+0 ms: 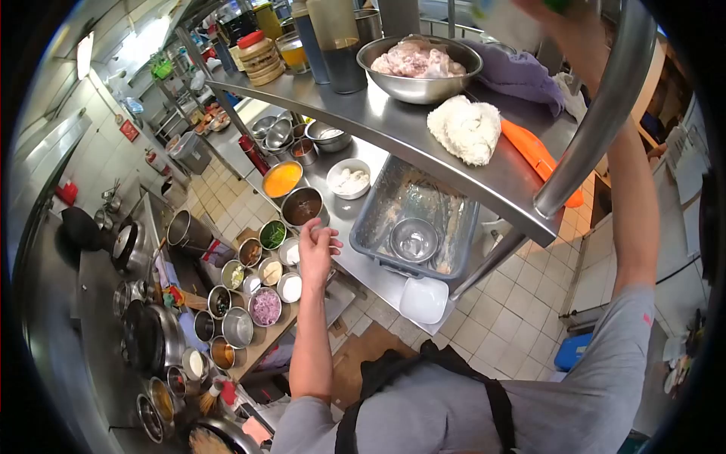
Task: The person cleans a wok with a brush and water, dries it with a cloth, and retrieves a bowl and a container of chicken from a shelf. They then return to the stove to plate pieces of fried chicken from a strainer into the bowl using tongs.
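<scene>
My left hand (316,246) hovers with bent fingers over a group of small steel condiment bowls (266,281), just below a bowl of brown sauce (302,206). I cannot tell whether anything is pinched in its fingers. My right arm (634,189) reaches up past a steel post (605,113) of the shelf. My right hand (546,10) is at the top edge, mostly cut off, next to something green. Its grip is hidden.
The steel shelf (393,121) carries a bowl of raw meat (420,64), white noodles (465,129), an orange-handled tool (537,155), a purple cloth (518,76) and jars. Below are a grey tub (370,219) with a steel bowl (414,239), an orange sauce bowl (282,179), pots and woks at the left.
</scene>
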{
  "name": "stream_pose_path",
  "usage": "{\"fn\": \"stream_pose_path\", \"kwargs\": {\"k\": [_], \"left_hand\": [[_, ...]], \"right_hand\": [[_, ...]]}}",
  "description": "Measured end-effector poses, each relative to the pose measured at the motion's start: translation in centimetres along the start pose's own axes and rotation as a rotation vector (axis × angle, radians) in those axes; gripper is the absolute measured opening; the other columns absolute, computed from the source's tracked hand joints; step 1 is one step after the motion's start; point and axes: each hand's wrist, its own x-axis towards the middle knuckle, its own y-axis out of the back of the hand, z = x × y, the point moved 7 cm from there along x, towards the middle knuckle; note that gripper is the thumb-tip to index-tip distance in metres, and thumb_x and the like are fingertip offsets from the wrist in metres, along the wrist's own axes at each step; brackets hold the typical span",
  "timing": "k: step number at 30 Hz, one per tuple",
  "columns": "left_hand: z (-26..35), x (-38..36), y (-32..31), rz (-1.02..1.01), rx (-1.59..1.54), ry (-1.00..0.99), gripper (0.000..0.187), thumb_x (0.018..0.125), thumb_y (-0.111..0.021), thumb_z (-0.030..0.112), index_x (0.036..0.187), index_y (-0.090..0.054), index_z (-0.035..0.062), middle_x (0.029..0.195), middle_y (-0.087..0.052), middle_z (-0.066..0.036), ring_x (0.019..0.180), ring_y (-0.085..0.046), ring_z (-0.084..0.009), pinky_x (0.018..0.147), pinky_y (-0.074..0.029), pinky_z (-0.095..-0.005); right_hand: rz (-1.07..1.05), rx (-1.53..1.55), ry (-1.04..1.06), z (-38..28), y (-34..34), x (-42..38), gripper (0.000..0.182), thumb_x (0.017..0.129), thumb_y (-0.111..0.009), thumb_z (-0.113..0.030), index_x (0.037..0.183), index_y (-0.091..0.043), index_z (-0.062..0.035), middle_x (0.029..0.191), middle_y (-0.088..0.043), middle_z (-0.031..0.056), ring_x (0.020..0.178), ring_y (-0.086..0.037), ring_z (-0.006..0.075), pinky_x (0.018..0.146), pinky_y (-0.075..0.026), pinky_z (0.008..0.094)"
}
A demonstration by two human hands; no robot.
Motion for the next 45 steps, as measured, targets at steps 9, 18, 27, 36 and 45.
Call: {"fn": "stream_pose_path", "kwargs": {"k": [9,18,27,36,45], "left_hand": [[-4.6,-8.2,0.2,0.021,-0.022,0.146,0.041,0.105,-0.057,0.007,0.141,-0.044,-0.0056,0.101,-0.071,-0.014,0.075,-0.07,-0.0175,0.061,-0.056,-0.0286],[-12.3,-17.8,1.4,0.246,-0.052,0.379,0.038,0.103,-0.059,0.007,0.138,-0.047,-0.0039,0.099,-0.072,-0.016,0.073,-0.069,-0.0175,0.062,-0.056,-0.0284],[-0.9,-16.6,-4.1,0.259,-0.009,-0.012,0.03,0.106,-0.057,0.005,0.134,-0.051,0.0004,0.102,-0.071,-0.013,0.075,-0.068,-0.0151,0.063,-0.053,-0.0268],[29.2,-15.0,-20.8,0.284,0.621,-1.01,0.028,0.1,-0.071,0.012,0.125,-0.063,0.0006,0.12,-0.064,-0.009,0.106,-0.063,-0.0169,0.09,-0.053,-0.0346],[30.2,0.4,-18.9,0.105,0.003,-0.258,0.028,0.101,-0.065,0.017,0.107,-0.058,-0.0085,0.093,-0.061,-0.011,0.071,-0.065,-0.0197,0.06,-0.059,-0.0312]], "right_hand": [[-0.189,-0.227,0.454,-1.0,-16.6,6.5,0.086,0.075,-0.09,-0.046,0.139,-0.057,0.0011,0.13,-0.065,0.0279,0.12,-0.063,0.042,0.106,-0.05,0.0474],[-0.352,-0.303,0.398,4.7,-22.8,6.9,0.091,0.081,-0.082,-0.056,0.146,-0.053,0.0013,0.139,-0.061,0.0313,0.13,-0.058,0.0439,0.111,-0.047,0.0468],[-1.052,-0.427,0.397,6.0,-7.1,1.5,0.077,0.092,-0.072,-0.048,0.155,-0.05,-0.0087,0.157,-0.049,0.0195,0.141,-0.048,0.0381,0.118,-0.04,0.0431],[-0.711,-0.352,0.506,14.3,-8.3,-2.9,0.043,0.089,-0.066,-0.011,0.131,-0.068,-0.0036,0.125,-0.071,0.022,0.122,-0.065,0.0389,0.107,-0.05,0.047],[-0.69,-0.306,0.494,13.9,-8.9,-0.2,0.058,0.093,-0.07,-0.037,0.144,-0.063,-0.0094,0.136,-0.067,0.0233,0.133,-0.059,0.0395,0.113,-0.046,0.0451]]}}
